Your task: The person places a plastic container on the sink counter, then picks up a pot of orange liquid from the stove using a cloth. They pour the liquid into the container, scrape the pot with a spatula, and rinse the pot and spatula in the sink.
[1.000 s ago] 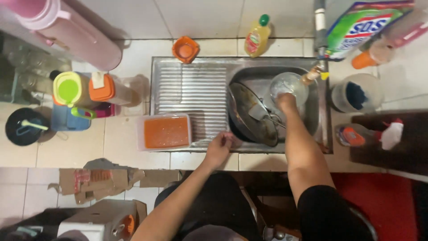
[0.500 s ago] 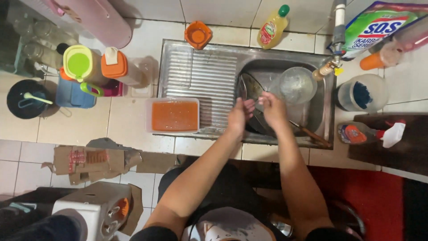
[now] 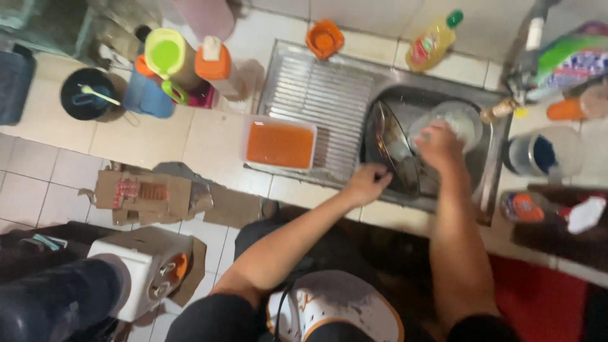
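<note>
Now both our hands are at the sink (image 3: pixel 316 95), one on a clear bowl, one at the front rim.

Our right hand (image 3: pixel 440 147) lies fingers-down over the clear bowl (image 3: pixel 459 117), gripping its near edge; the bowl sits in the basin just beside the tap (image 3: pixel 500 109). Our left hand (image 3: pixel 366 183) is curled at the basin's front rim; whether it grips anything, we cannot tell. A pan lid (image 3: pixel 389 149) leans in the basin between the two hands. Left of the basin, an orange-filled tub (image 3: pixel 278 144) rests on the ribbed drainboard. Behind the sink stand a yellow soap bottle (image 3: pixel 432 43) and a small orange cup (image 3: pixel 325 38).
</note>
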